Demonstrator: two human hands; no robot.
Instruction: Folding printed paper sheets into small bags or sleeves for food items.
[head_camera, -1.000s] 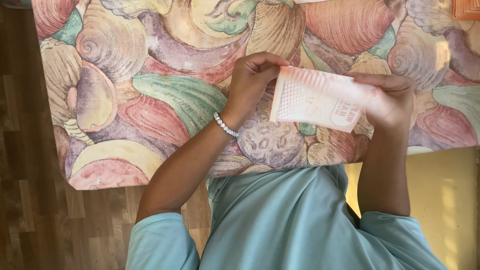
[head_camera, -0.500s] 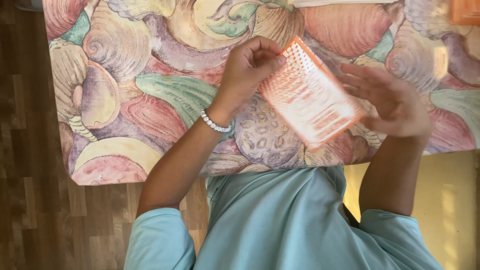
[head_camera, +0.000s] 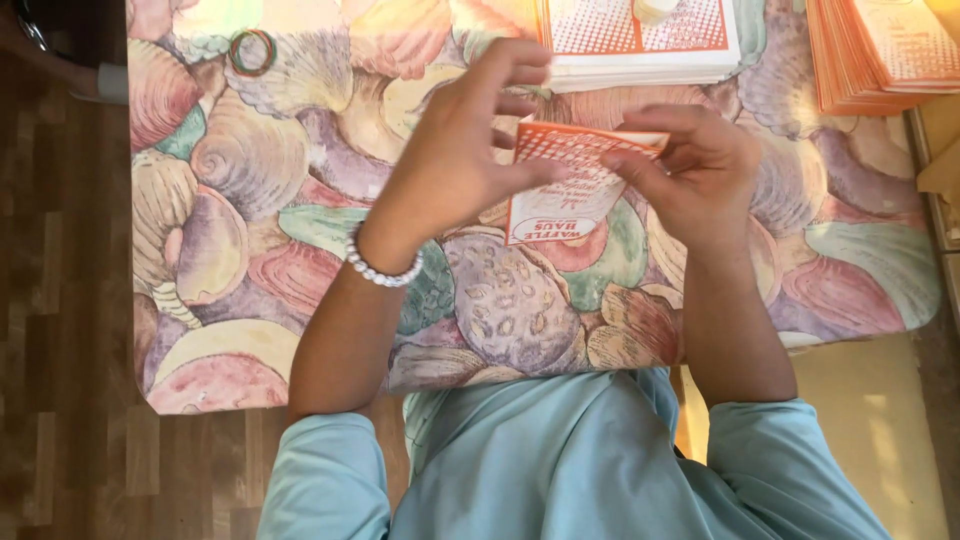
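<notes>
Shell-patterned cloth (head_camera: 250, 200) covers the table. Left hand (head_camera: 460, 150), fingers spread, touches the bag (head_camera: 570, 190) near the far edge; the bag's long axis runs away from the person. Right hand (head_camera: 690, 170) pinches its top.

Shell-patterned tablecloth (head_camera: 250, 220), wooden floor (head_camera: 60, 330)
</notes>
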